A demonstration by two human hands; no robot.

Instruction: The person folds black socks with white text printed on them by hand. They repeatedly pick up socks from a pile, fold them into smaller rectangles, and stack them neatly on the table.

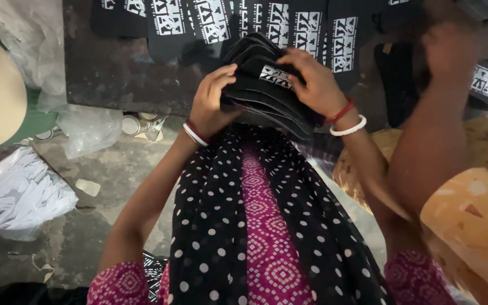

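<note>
A stack of black fabric pieces (266, 93), the top one printed with a white patterned rectangle, is held between both my hands in front of my chest. My left hand (213, 99) grips the stack's left edge with its fingers curled over the top. My right hand (312, 79) rests over the stack's right side, thumb near the white print. Both wrists wear red and white bangles. A black scarf with white dots hangs below the stack.
More black printed pieces (210, 22) lie in a row on the dark worktable (114, 68) ahead. Another person's blurred arm (430, 130) reaches in at the right. Clear plastic bags (86, 127), a pile of white pieces (21, 192) and wooden blocks (475, 220) surround me.
</note>
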